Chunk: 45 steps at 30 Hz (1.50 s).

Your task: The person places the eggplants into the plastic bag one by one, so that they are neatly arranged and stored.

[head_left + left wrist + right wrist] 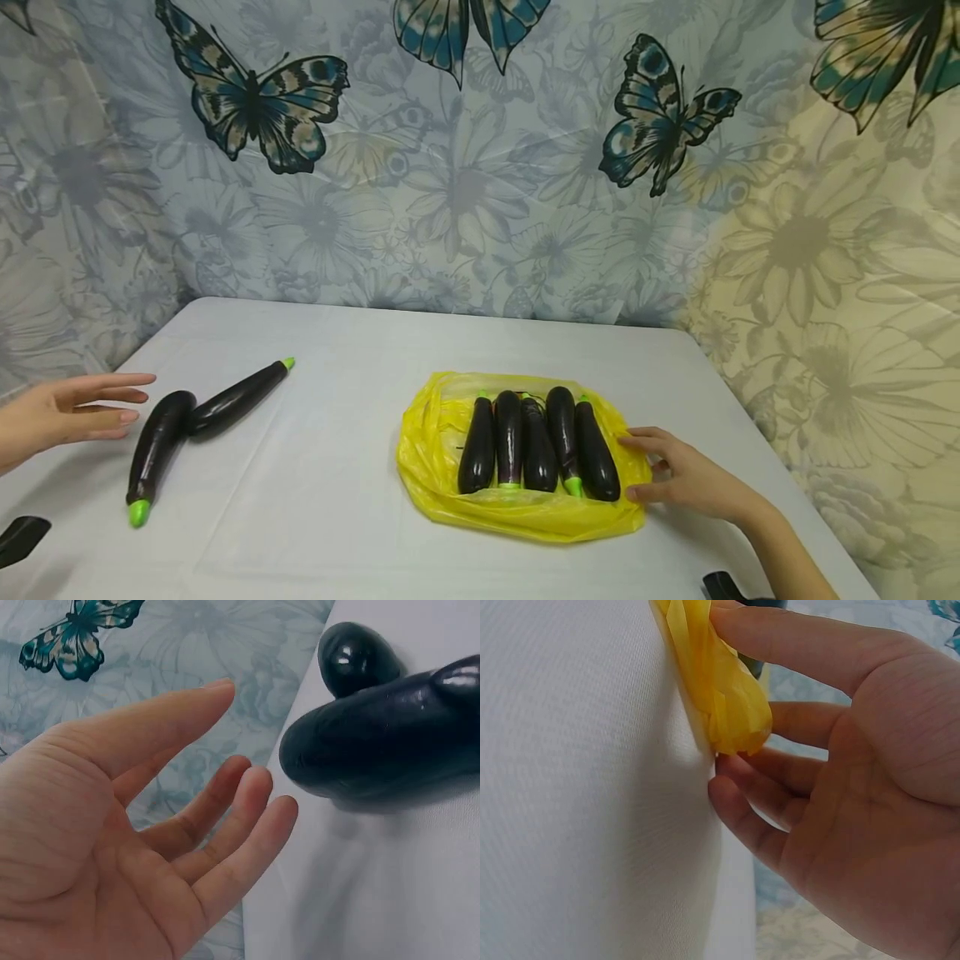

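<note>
At the left, my left hand (78, 408) hovers with fingers extended and nothing in it, beside a curved dark eggplant (156, 450) with a green tip. A second eggplant (240, 400) lies slanted against it, its green end pointing away. The left wrist view shows the spread fingers (240, 855) apart from the nearer eggplant (382, 742). On the right, a yellow plastic bag (427, 500) lies with its mouth rolled back and several eggplants (538, 450) side by side in it. My right hand (690, 475) touches the bag's right edge, thumb and fingers loosely bent around the yellow fold (739, 705).
Everything lies on a white-covered table (322, 500). Behind it hangs a patterned cloth (465, 200) with butterflies and flowers. Black pieces (22, 540) show near both wrists at the lower edge of the head view.
</note>
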Each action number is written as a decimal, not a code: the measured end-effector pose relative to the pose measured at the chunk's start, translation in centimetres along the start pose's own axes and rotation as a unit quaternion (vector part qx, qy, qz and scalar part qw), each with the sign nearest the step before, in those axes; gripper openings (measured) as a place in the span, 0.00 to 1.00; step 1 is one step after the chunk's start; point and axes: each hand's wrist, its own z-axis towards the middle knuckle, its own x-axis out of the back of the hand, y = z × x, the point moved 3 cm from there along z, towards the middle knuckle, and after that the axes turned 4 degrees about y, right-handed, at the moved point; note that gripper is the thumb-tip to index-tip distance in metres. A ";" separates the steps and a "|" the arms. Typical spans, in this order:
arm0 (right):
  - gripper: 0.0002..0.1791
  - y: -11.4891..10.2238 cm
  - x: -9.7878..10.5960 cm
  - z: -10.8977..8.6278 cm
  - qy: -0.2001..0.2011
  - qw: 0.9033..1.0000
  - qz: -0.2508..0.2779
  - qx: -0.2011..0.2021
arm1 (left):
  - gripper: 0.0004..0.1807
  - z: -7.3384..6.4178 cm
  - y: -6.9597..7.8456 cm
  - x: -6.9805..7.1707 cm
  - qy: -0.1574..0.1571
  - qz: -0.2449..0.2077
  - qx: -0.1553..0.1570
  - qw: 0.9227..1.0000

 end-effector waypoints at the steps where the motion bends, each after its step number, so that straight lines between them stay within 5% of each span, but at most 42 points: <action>1: 0.42 0.0 0.0 0.0 0.000 1.000 0.000 -0.001 | 0.39 0.1 -0.3 0.1 0.003 0.003 0.002 1.000; 10: 0.43 0.0 0.0 0.2 0.003 1.000 -0.009 -0.005 | 0.39 0.4 -1.6 0.0 -0.028 0.006 0.017 0.999; 24: 0.43 0.2 0.2 0.0 0.006 1.000 -0.014 0.004 | 0.34 0.4 -0.7 -1.7 -0.123 -0.070 0.004 0.990; 33: 0.42 0.1 0.0 -0.2 0.002 1.000 0.000 0.005 | 0.38 0.5 0.5 -2.1 -0.110 -0.032 -0.017 0.993; 45: 0.42 0.1 -0.1 -0.1 0.000 1.000 0.002 0.015 | 0.35 0.1 0.0 -2.2 -0.133 -0.067 -0.037 0.988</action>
